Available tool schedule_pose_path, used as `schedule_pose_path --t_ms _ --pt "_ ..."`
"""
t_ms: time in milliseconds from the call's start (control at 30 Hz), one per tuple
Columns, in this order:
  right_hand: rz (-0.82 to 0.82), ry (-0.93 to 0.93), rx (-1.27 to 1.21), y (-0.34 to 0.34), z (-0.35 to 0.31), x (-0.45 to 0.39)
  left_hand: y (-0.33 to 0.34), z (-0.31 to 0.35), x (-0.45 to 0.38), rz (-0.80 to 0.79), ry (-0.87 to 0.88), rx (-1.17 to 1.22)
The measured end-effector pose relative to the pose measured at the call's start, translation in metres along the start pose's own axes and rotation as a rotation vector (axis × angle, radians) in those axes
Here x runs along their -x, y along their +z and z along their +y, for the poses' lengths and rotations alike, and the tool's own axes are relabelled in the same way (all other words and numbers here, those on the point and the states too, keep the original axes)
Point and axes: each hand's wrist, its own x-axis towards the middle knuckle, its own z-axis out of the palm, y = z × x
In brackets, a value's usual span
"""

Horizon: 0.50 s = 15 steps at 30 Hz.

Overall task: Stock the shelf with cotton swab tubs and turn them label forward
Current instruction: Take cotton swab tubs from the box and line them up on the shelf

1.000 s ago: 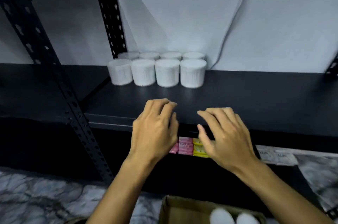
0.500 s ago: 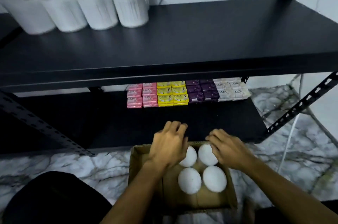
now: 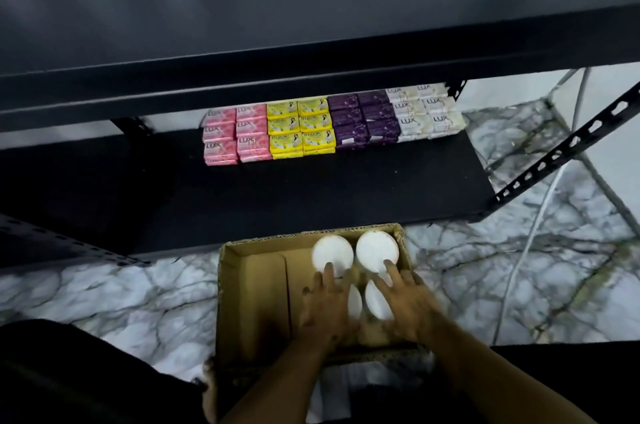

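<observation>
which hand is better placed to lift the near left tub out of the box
Left. The left hand already lies over the near left tub in the cardboard box, while the right hand covers the near right tub.

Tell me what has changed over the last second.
Both hands dropped from the upper shelf edge into the cardboard box; the left hand and right hand now rest on the two near tubs, grip unclear. The far tubs and soap bars stayed put.
</observation>
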Motion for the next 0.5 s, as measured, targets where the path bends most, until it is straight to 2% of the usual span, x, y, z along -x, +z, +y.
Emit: schedule_pose_path --t_ms 67,267,400,500 --pt "-0.062 0.050 0.008 0.013 -0.001 -0.005 0.010 0.005 -0.002 -0.017 -0.038 0.006" --pt "-0.008 0.126 -0.024 0.041 -0.008 -0.023 0.031 0.005 -0.004 -0.092 -0.082 0.036" --pt "-0.093 0.121 0.044 0.020 -0.017 -0.019 0.035 0.005 -0.008 -0.069 -0.085 0.052" --pt "-0.020 0.086 0.005 0.014 -0.017 -0.016 0.031 0.001 -0.009 -0.086 -0.064 0.087"
